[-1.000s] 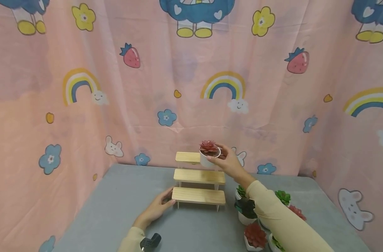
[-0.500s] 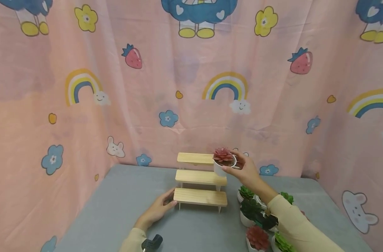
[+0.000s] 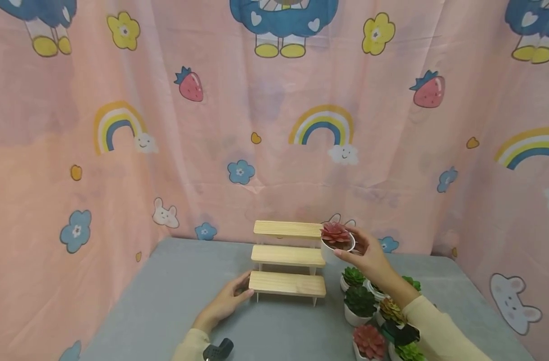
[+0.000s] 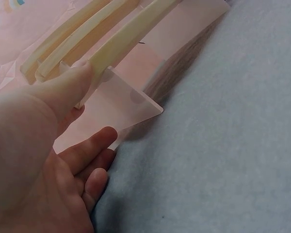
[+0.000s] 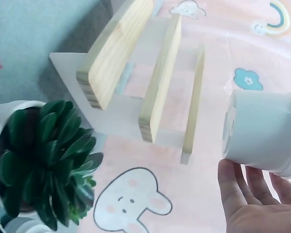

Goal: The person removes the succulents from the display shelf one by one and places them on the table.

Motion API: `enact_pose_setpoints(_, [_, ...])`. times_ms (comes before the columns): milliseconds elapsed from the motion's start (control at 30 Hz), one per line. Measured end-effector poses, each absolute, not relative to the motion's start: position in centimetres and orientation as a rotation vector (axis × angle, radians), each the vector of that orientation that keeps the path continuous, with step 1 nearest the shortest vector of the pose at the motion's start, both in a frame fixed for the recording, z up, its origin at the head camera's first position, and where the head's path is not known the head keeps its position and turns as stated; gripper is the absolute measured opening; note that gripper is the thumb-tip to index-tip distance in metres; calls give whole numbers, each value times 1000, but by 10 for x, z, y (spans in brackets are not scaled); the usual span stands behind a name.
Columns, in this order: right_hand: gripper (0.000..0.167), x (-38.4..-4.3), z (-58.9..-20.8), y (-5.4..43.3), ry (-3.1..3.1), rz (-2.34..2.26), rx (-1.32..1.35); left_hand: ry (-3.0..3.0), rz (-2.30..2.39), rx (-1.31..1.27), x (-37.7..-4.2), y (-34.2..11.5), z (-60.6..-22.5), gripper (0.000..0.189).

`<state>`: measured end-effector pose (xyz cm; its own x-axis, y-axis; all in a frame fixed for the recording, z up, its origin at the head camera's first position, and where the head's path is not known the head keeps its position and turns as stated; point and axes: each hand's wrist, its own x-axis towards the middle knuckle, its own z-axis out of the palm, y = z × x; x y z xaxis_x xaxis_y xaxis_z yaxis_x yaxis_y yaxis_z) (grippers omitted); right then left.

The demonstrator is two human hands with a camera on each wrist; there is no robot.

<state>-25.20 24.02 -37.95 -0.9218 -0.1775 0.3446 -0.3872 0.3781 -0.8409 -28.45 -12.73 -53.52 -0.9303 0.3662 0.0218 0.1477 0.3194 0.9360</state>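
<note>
My right hand (image 3: 369,255) holds a white pot with a red artificial succulent (image 3: 335,234) in the air, just right of a three-tier wooden display stand (image 3: 288,283). In the right wrist view, fingers are spread along the wall of the white pot (image 5: 264,131). My left hand (image 3: 224,303) grips the left end of the stand's lowest board. In the left wrist view the thumb lies at the end of that board (image 4: 131,36), with the other fingers beside the translucent side panel (image 4: 121,99). No plant stands on the boards.
Several potted succulents crowd the grey table (image 3: 166,291) at the right: a dark green one (image 3: 360,301), a red one (image 3: 369,341), a bright green one (image 3: 409,352) and others, partly behind my right forearm. A patterned pink curtain (image 3: 274,175) hangs behind and at both sides.
My right hand has moved right and down with the potted succulent, from in front of the top board to beside the stand. My left hand has stayed at the lowest board.
</note>
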Motion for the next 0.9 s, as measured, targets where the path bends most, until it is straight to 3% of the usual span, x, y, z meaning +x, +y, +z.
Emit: enact_pose_setpoints(900, [65, -217, -394, 288, -2462, 1480, 466, 2430, 1624, 456, -286, -127, -536, 69])
